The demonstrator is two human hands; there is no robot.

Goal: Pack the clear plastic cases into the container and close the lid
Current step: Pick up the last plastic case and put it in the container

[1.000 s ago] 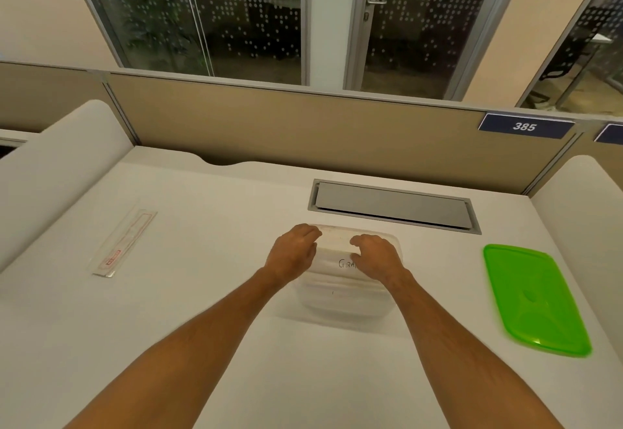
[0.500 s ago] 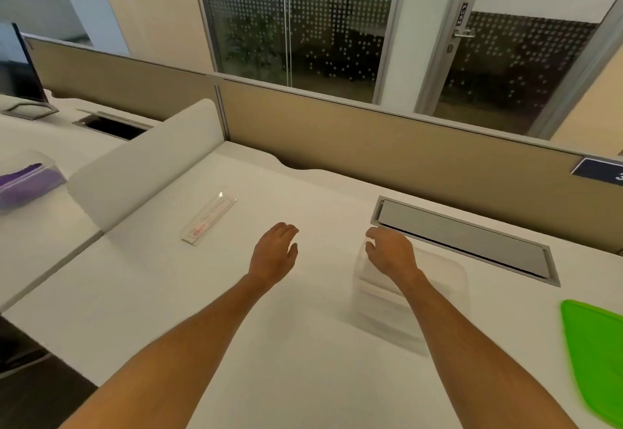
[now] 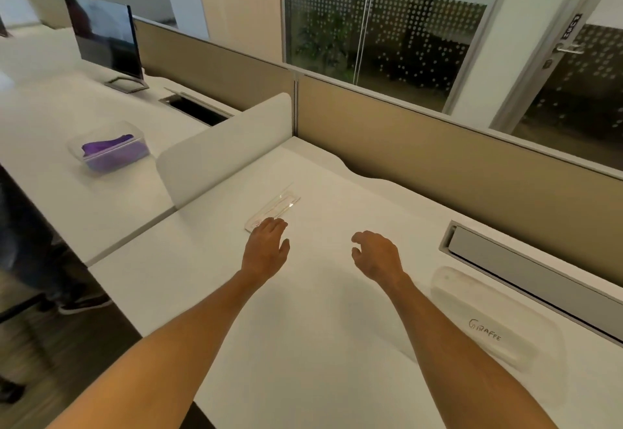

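1. Bench (image 3: 320,344): white top, carrying everything listed below. A grey cable hatch (image 3: 526,270) is set into it at 3 o'clock.
2. Container (image 3: 495,320): clear tub with "GIRAFFE" written on its wall, open-topped, at 4 o'clock of the right hand and apart from it. No lid is in view. Risk: the lid must be found outside this view, and a wide reach for it could knock the light tub.
3. Left hand (image 3: 266,250): fingers straight and flat, tips touching the near end of the clear case, nothing gripped.
4. Right hand (image 3: 377,255): fingers loosely curled over bare bench, holding nothing.
5. Clear plastic case (image 3: 274,209): long, thin and flat, lying at 12 o'clock of the left hand and running toward 1 o'clock, well apart from the container. Risks, as judged: it is flat on a smooth top, so fingertips may slide it away rather than lift it. Its transparency makes the edges hard to see, so a pinch could miss. Carried by one end, it may tip and drop before reaching the tub.
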